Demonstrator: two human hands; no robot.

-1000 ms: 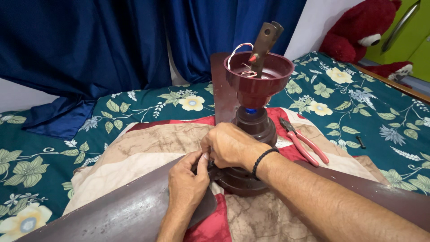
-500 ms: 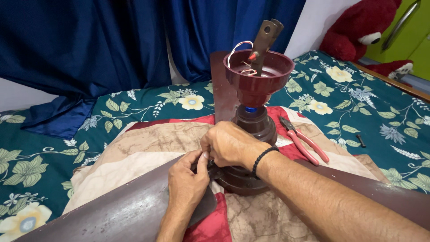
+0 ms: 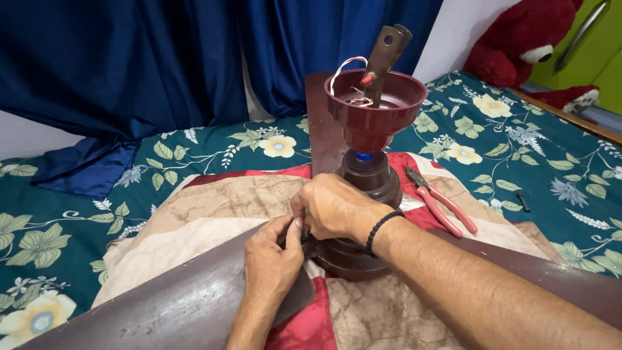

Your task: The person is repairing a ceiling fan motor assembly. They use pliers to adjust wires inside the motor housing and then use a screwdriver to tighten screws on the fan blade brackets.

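A dark maroon ceiling fan stands upside down on a cloth, with its motor housing, canopy cup and metal down-rod pointing up. My left hand rests on the near-left brown fan blade, fingers pinched at the blade's root. My right hand, with a black wristband, covers the joint between that blade and the motor. What the fingers grip is hidden. Red and white wires stick out of the cup.
Red-handled pliers lie to the right of the motor on the beige and red cloth. A second blade runs right, a third points away. Floral green bedsheet, blue curtains and a red plush toy surround.
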